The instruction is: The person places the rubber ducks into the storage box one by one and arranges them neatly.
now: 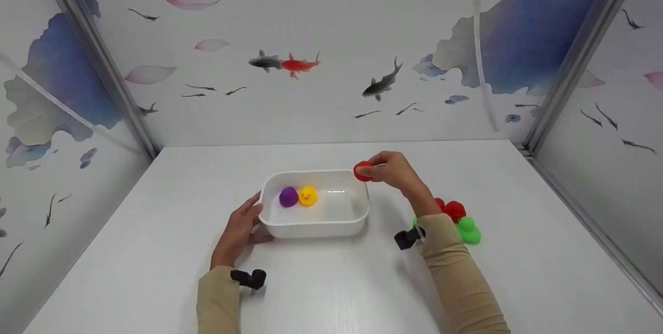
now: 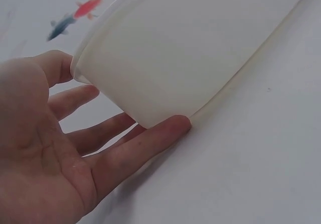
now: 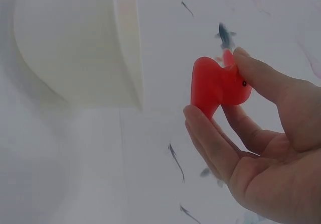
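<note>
A white tub (image 1: pixel 317 229) stands on the table. My left hand (image 1: pixel 239 228) holds its left end, with the thumb (image 2: pixel 150 151) low at the bottom edge and a fingertip up at the rim. Past the tub's right end, my right hand (image 1: pixel 396 171) pinches a red rubber duck (image 3: pixel 204 83) between thumb and fingers. That duck overlaps the back right corner of the rim in the head view. Inside the tub, toward its left side, a yellow duck (image 1: pixel 307 195) sits beside a round purple toy (image 1: pixel 288 197).
By my right forearm lies a group of toys, with red ones (image 1: pixel 456 211) behind and a green duck (image 1: pixel 469 230) in front; the sleeve (image 1: pixel 456 272) hides part of it. White printed panels (image 1: pixel 331 116) with fish enclose the table (image 1: pixel 331 292) at the back and sides.
</note>
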`<action>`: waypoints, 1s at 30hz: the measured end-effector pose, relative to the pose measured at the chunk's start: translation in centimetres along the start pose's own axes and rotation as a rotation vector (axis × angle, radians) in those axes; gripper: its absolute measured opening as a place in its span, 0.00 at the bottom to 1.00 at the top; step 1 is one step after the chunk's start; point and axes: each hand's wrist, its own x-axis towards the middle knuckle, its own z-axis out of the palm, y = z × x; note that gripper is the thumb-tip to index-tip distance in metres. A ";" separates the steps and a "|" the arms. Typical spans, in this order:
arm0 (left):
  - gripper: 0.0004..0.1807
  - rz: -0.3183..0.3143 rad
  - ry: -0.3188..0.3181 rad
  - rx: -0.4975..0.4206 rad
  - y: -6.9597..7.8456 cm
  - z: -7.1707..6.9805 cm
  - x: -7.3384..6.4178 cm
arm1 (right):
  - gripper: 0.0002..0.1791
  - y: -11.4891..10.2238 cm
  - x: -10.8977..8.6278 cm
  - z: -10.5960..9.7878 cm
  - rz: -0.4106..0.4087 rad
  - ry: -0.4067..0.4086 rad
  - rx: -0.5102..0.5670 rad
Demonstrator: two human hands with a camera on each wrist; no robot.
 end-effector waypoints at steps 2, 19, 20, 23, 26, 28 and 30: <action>0.29 0.006 0.001 0.004 0.0 0.0 -0.1 | 0.26 -0.1 0.2 0.5 -0.007 -0.005 0.004; 0.29 -0.002 0.016 0.026 -0.1 0.1 -0.1 | 0.23 -1.2 2.1 5.7 -0.018 -0.035 -0.023; 0.29 -0.003 0.021 0.025 -0.1 0.1 -0.1 | 0.23 -1.3 2.1 5.9 -0.022 -0.035 -0.028; 0.29 -0.004 0.030 0.024 0.0 0.2 -0.2 | 0.24 -1.5 2.3 6.7 -0.032 -0.031 -0.046; 0.29 0.006 0.030 0.012 0.0 0.2 -0.2 | 0.24 -1.6 2.4 7.3 -0.032 -0.023 -0.061; 0.29 0.012 0.029 0.008 -0.1 0.2 -0.2 | 0.24 -1.6 2.5 7.7 -0.033 -0.014 -0.064; 0.29 0.019 0.024 0.005 -0.1 0.2 -0.2 | 0.23 -1.6 2.6 8.1 -0.030 -0.008 -0.066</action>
